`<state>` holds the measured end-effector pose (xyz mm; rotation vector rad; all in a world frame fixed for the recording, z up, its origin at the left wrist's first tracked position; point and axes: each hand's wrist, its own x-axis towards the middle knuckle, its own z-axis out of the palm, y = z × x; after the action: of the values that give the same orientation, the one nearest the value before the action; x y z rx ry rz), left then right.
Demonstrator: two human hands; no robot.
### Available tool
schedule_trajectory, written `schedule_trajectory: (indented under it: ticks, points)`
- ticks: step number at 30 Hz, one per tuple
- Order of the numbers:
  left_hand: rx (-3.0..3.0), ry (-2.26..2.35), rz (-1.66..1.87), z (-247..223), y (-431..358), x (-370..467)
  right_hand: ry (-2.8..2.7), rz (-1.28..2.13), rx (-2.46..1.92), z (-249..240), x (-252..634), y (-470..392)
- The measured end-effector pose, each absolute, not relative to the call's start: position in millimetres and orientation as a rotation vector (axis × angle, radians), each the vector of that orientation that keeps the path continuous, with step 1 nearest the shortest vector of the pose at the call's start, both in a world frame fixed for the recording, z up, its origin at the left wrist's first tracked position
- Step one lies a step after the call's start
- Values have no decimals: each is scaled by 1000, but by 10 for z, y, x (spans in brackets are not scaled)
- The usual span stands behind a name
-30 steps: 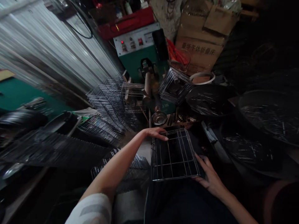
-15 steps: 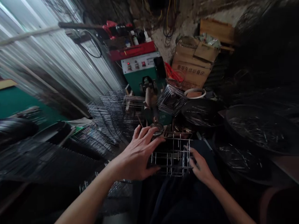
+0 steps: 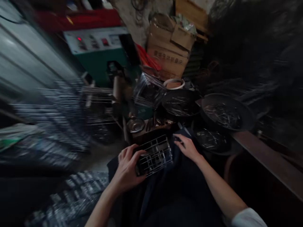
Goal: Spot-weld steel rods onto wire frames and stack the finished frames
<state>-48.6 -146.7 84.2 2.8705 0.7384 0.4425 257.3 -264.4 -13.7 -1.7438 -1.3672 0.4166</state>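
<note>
A small rectangular wire rack, made of thin shiny rods, sits tilted above my lap. My left hand grips its left end, thumb below and fingers above. Just beyond the rack's right end is my right hand, apart from it. Its fingers are loosely bent with a gap between them, and I see nothing held there. Past the rack stands a green machine with a white control panel and a lit red lamp. A small round metal dish lies at its foot.
Wire grids are stacked on the left, blurred. On the right, a dark basin and a lower pan hold loose metal rods. More wire frames lean by the machine, before a cardboard box.
The view has swung and dropped closer to the lap. My right hand has come away from the rack's right end. My left hand still holds the rack, now tilted and nearer my lap.
</note>
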Motion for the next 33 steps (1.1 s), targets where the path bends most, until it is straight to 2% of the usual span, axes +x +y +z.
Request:
schedule_trajectory:
  ticks: [3, 7, 13, 17, 20, 23, 28, 30, 33]
  points:
    - [2891, 775, 485, 691, -1389, -511, -1139, 375, -2259, -313, 3207, -2969]
    - [2872, 802, 467, 581, -1284, -503, -933, 502, -2636, -648, 3969, -3486]
    - [2804, 839, 440, 493, -1176, -490, -995, 892, -2805, -1181, 4260, -3645]
    - [2795, 856, 438, 463, -1147, -490, -1099, 953, -2807, -1322, 4205, -3455]
    - [2819, 879, 432, 471, -1147, -488, -1180, 842, -2789, -1217, 4143, -3319]
    - [2870, 885, 446, 477, -1167, -486, -1260, 575, -2729, -878, 4289, -3241]
    - [2896, 932, 446, 439, -1188, -466, -1112, 140, -2796, -144, 5243, -3216]
    - [2880, 973, 428, 405, -1183, -464, -1016, 132, -2887, -23, 5622, -3207]
    - [2866, 1021, 392, 348, -1171, -475, -989, 293, -2974, -113, 5910, -3195]
